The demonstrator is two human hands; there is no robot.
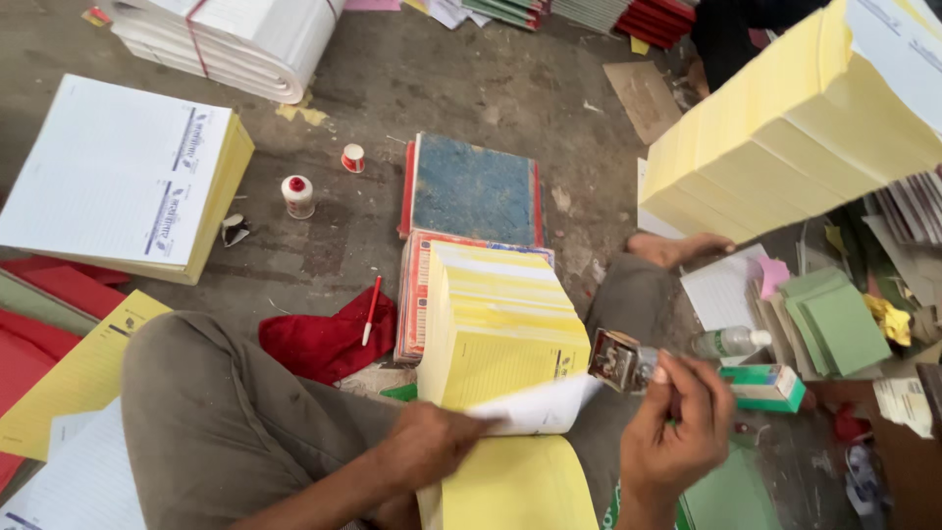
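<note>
Two hands work one stack of yellow paper pads [500,324] resting on the lap: left hand [427,442], grip pressed on a lifted white sheet [540,404], right hand [677,427] clamped around a small metal numbering stamp [618,359]. Holding that sheet flat and taut should let the stamp land square.

At far right we see a small green-and-white cardboard box [766,386] lying on the floor beside a clear plastic bottle [728,342]. Near the blue book stands a small white bottle with red label [298,195].
</note>
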